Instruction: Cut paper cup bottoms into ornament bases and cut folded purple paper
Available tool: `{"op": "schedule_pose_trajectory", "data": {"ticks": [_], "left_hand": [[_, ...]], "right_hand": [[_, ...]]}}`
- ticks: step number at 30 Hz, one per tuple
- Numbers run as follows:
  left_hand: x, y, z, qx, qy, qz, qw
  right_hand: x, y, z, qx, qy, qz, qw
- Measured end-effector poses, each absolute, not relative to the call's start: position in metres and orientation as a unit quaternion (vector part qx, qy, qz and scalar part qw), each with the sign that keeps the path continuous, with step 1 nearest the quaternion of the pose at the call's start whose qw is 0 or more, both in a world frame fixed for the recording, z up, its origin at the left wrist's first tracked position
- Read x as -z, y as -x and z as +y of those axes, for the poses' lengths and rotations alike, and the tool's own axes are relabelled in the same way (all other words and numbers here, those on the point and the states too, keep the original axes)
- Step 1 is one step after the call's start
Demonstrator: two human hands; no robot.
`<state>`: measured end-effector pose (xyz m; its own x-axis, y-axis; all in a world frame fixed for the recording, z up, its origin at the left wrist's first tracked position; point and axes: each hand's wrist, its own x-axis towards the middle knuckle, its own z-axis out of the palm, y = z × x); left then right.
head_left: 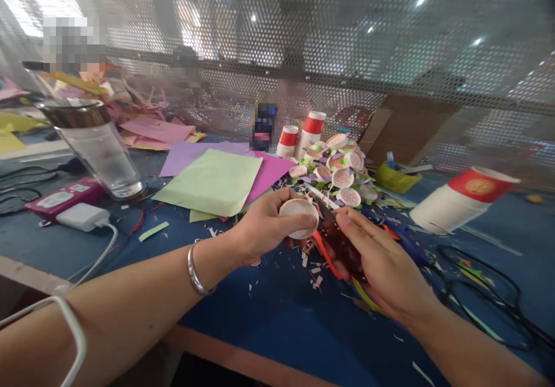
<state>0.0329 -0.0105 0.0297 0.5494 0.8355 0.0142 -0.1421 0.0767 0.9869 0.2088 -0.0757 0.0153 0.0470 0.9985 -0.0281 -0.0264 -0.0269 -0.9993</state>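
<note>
My left hand (266, 225), wearing a silver bangle, pinches a white round paper cup bottom (297, 216) between thumb and fingers. Close beside it, my right hand (381, 254) is closed around scissors (327, 211) with dark blades that point up toward the cup bottom. Its fingers partly hide the tool, and orange-red (325, 254) shows below. Whether the blades touch the rim I cannot tell. Just beyond both hands lies a heap of cut cup bottoms (342, 178) with green and purple paper bits.
Stacked red-and-white paper cups (463, 199) lean at right, others (312, 127) behind the heap. Coloured paper sheets (212, 179), a glass water bottle (102, 150) and a power strip (69, 196) stand left. Black cables (489, 294) loop at right. Paper scraps litter the blue table (260, 329).
</note>
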Motion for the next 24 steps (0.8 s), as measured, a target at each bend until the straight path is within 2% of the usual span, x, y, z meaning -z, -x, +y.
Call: {"op": "schedule_pose_trajectory", "data": {"ticks": [7,12,19,24], "left_hand": [[-0.022,-0.033,-0.011,-0.379,-0.647,0.283,0.599],[-0.021,-0.03,-0.011,-0.39,-0.741,0.256,0.484],[-0.031,-0.023,-0.013,-0.429,-0.783,0.323,0.315],[-0.027,-0.023,-0.012,-0.426,-0.813,0.333,0.217]], "right_hand": [[-0.017,-0.203,-0.077,-0.52,0.533,-0.391,0.541],[-0.022,-0.206,-0.078,-0.538,0.503,-0.438,0.516],[-0.031,-0.214,-0.086,-0.529,0.488,-0.441,0.536],[-0.031,-0.208,-0.094,-0.547,0.483,-0.463,0.503]]}}
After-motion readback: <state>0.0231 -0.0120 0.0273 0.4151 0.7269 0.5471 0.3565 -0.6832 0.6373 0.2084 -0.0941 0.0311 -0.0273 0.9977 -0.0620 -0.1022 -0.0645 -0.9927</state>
